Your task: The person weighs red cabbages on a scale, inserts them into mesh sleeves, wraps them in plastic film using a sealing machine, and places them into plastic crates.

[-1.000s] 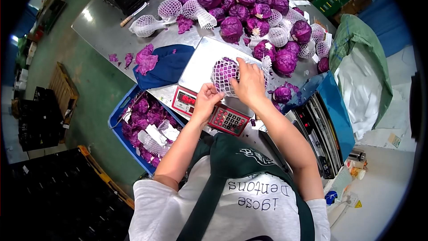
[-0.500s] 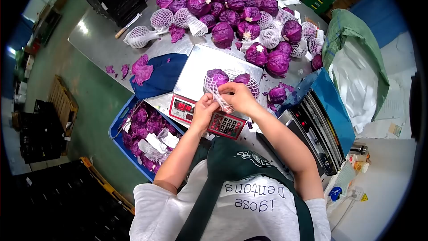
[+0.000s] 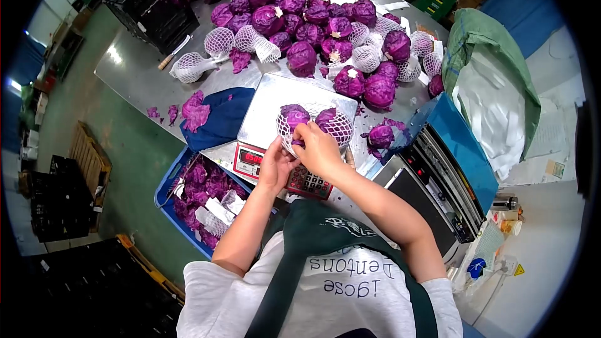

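Two red cabbages [image 3: 294, 114] rest on the steel pan of a weighing scale [image 3: 266, 97], wrapped in a white foam net [image 3: 339, 130]. At the near edge of the net, my right hand [image 3: 318, 150] pinches the mesh beside the left cabbage, its fingers bent. My left hand [image 3: 275, 164] is just left of it, fingers curled at the net's lower edge. Partly behind my hands are the scale's keypad [image 3: 308, 183] and, to the left, its lit red display [image 3: 251, 158].
Many red cabbages [image 3: 301, 58] and foam nets [image 3: 191, 67] cover the far table. A knife [image 3: 173, 52] lies by a black crate [image 3: 150, 9]. A blue bin [image 3: 164, 195] of trimmings stands left, a printer-like machine [image 3: 438, 181] right, and a green sack [image 3: 469, 34] beyond.
The net now spreads wider around both cabbages instead of being bunched toward me. My left hand has shifted slightly left and loosened, and the view has moved a little. The display digits differ.
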### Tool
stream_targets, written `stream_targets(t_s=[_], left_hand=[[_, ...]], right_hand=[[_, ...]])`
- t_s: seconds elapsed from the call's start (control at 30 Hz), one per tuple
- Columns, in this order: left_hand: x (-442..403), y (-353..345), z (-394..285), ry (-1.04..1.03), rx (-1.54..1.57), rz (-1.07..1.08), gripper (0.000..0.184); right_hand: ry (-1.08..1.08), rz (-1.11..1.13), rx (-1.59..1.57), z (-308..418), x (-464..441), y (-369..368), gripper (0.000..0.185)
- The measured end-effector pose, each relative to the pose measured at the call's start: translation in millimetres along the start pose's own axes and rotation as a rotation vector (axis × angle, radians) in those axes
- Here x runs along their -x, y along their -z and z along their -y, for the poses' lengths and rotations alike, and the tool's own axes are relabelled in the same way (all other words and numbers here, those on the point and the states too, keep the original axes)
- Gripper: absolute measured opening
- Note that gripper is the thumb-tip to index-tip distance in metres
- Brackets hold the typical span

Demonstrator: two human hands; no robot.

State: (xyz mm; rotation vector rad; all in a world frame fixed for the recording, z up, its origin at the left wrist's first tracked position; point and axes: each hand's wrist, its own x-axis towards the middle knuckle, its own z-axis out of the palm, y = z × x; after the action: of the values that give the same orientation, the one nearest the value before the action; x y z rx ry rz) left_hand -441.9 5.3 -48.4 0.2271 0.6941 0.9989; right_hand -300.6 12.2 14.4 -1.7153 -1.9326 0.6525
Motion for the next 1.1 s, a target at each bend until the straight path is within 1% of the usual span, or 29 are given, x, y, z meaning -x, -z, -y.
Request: stream_targets(t_s=[0.1, 0.2, 0.23, 0.27, 0.33, 0.37, 0.4, 0.43, 0.47, 0.5, 0.57, 0.6, 0.63, 0.67, 0.7, 0.8, 0.87, 0.9, 0.93, 1.0, 1.1], left_hand=[[-4.3, -4.5, 4.8, -0.075, -0.226, -0.107, 0.017], [-1.3, -4.1, 7.1, -0.058, -0.113, -0.160, 0.011], [-1.2, -0.4, 9.6, -0.065, -0.140, -0.151, 0.014], [-0.9, 4.2, 11.8, -0.065, -0.120, -0.151, 0.014], [-2.4, 9.5, 14.4, -0.069, -0.076, -0.150, 0.013], [5.4, -4.6, 9.1, -0.086, -0.091, -0.191, 0.017], [9.3, -8.0, 11.1, -0.157, -0.145, -0.167, 0.017], [13.4, -11.6, 13.1, -0.229, -0.197, -0.147, 0.017], [1.2, 11.7, 16.5, -0.232, -0.242, -0.220, 0.016], [-5.1, 27.0, 17.3, -0.234, -0.285, -0.295, 0.016], [-7.9, 25.7, 8.0, -0.441, -0.441, -0.195, 0.020], [-6.3, 20.3, -0.4, -0.366, -0.278, -0.211, 0.022], [-1.7, 21.9, -8.6, -0.385, -0.431, -0.265, 0.026], [-1.4, 22.7, -14.3, -0.399, -0.414, -0.281, 0.027], [1.7, 14.0, -18.5, -0.419, -0.337, -0.297, 0.025], [4.5, 3.2, -36.2, -0.439, -0.329, -0.220, 0.018], [1.2, 3.8, -50.7, -0.487, -0.413, -0.226, 0.017], [-0.9, 1.0, -57.7, -0.523, -0.436, -0.240, 0.016], [-5.0, 0.5, -66.5, -0.580, -0.506, -0.212, 0.017], [-9.1, -13.4, -81.0, -0.587, -0.610, -0.236, 0.017], [-18.2, -39.7, -97.2, -0.705, -0.926, 0.029, 0.018]], right_hand=[[0.046, -0.098, -0.063, -4.4, 3.2, -1.6, 0.023], [-0.035, -0.264, -0.331, -10.3, -2.0, -0.5, 0.021], [-0.072, -0.341, -0.475, -11.4, -5.1, 2.7, 0.021], [-0.120, -0.385, -0.782, -10.7, -5.8, 5.7, 0.022], [-0.067, -0.294, -1.065, 25.2, 4.0, 26.6, 0.032], [0.136, -0.091, -1.025, 50.1, 12.5, 43.0, 0.040], [0.332, 0.111, -0.973, 72.7, 23.2, 56.1, 0.048], [0.374, 0.227, -0.909, 88.3, 33.3, 60.8, 0.051], [0.416, 0.342, -0.843, 96.6, 40.8, 61.7, 0.055], [0.463, 0.308, -0.756, 93.5, 44.7, 56.4, 0.052], [0.549, 0.254, -0.576, 76.4, 49.5, 36.6, 0.047], [0.429, 0.322, -0.566, 64.8, 51.5, 29.3, 0.040], [0.410, 0.304, -0.512, 53.3, 54.7, 23.8, 0.039], [0.387, 0.293, -0.461, 43.0, 58.8, 21.4, 0.038], [0.299, 0.374, -0.509, 38.4, 62.7, 27.8, 0.036], [0.103, 0.442, -0.598, 12.3, 79.9, 36.0, 0.034], [-0.053, 0.411, -0.659, -7.6, 90.6, 40.5, 0.032], [-0.104, 0.354, -0.701, -13.3, 93.8, 44.3, 0.031], [-0.147, 0.318, -0.699, -16.3, 94.6, 50.8, 0.030], [-0.164, 0.198, -0.754, -30.3, 93.9, 53.8, 0.029], [-0.220, 0.056, -0.877, -37.1, 87.3, 67.0, 0.024]])
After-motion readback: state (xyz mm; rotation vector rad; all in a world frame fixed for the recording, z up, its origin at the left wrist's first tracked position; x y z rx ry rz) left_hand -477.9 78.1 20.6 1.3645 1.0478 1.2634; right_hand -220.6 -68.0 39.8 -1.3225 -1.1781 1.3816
